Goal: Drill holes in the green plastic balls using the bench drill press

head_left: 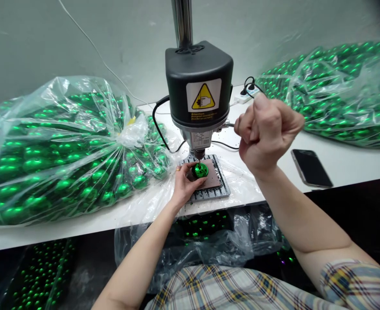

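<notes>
A black drill press [199,73] with a yellow warning label stands at the middle of the table. Under its bit, my left hand [186,183] grips a shiny green ball [201,170] between thumb and fingers. The ball rests on a pinkish-brown board [213,175] on the grey metal base [225,190], and the bit meets its top. My right hand [269,133] is raised to the right of the press, its fingers closed around the end of the metal lever [229,125], most of which is hidden.
Clear plastic bags of green balls lie at the left [48,159] and back right [335,94]. A phone [312,168] lies near the right front edge. A power strip [246,95] sits behind. An open plastic bag [216,245] with green balls hangs below the table edge.
</notes>
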`<state>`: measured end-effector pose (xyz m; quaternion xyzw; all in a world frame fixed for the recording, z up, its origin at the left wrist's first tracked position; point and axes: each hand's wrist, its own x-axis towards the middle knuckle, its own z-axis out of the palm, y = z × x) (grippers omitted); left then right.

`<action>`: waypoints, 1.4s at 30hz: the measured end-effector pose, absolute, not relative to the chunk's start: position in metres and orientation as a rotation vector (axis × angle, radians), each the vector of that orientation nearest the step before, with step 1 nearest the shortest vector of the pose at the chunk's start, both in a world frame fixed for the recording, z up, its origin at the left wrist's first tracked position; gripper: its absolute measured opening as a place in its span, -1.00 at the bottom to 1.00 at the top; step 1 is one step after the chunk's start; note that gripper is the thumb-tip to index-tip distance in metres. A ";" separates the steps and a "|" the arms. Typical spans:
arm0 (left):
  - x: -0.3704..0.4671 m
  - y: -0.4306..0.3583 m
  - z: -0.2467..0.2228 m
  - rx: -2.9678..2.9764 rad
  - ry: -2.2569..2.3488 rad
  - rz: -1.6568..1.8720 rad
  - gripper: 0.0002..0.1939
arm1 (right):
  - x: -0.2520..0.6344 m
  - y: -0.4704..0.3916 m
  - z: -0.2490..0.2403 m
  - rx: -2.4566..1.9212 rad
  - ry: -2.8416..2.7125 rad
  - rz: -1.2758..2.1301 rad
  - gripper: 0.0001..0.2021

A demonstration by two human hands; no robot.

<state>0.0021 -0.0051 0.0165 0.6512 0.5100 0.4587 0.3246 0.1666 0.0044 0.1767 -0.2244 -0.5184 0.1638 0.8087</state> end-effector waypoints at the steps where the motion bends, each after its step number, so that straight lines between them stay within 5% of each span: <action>1: 0.002 -0.005 0.016 1.698 1.334 1.209 -0.45 | 0.167 0.003 0.172 -0.462 -1.113 0.338 -0.45; 18: 0.001 -0.009 0.016 1.707 1.352 1.207 -0.44 | 0.182 0.018 0.109 -0.111 -1.352 0.072 -0.51; 29: 0.006 -0.026 0.030 1.734 1.467 1.332 -0.56 | 0.171 0.043 0.229 -0.617 -1.146 0.640 -0.40; 37: -0.028 -0.117 0.049 2.481 1.177 0.688 -0.67 | 0.170 0.051 0.229 -0.564 -1.074 0.744 -0.56; 42: -0.050 -0.105 0.058 2.135 1.259 0.980 -0.60 | 0.167 0.049 0.232 -0.556 -1.057 0.733 -0.59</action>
